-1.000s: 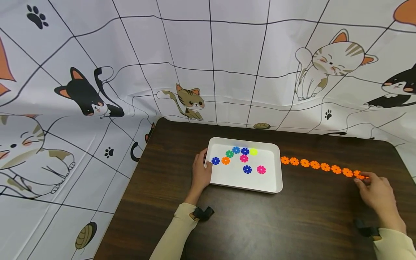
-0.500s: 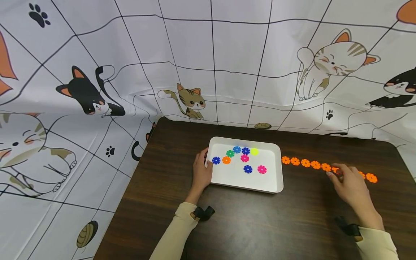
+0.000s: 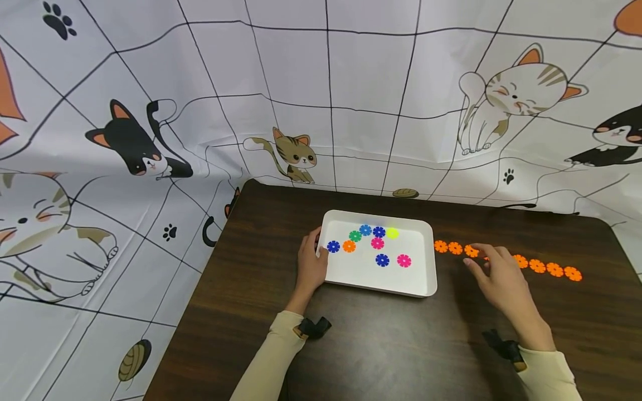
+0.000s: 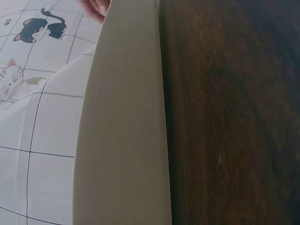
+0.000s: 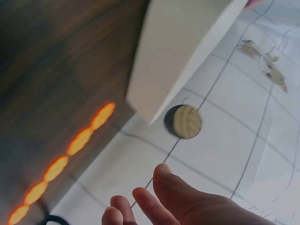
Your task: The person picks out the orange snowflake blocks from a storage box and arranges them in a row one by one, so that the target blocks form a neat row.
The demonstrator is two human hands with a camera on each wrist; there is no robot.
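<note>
My left hand (image 3: 312,266) holds a white tray (image 3: 358,274) by its left end, thumb over the rim. Inside the tray lie several flower-shaped plastic discs, among them a pink disc (image 3: 403,260), a yellow disc (image 3: 392,233) and a green disc (image 3: 355,236). To the tray's right, a row of orange discs (image 3: 537,266) runs across the table. Above the middle of that row is my right hand (image 3: 506,284), hiding part of it. In the right wrist view, this hand's fingers (image 5: 150,206) are apart with nothing between them.
The dark wooden table (image 3: 401,345) meets a white cloth (image 3: 366,72) printed with cats and grid lines at the back and left. A black strap (image 3: 315,329) sits on the left wrist and another strap (image 3: 504,346) on the right.
My right hand has moved left along the orange row, from its far right end to its middle, uncovering the right-hand discs. The left hand and tray stay in place.
</note>
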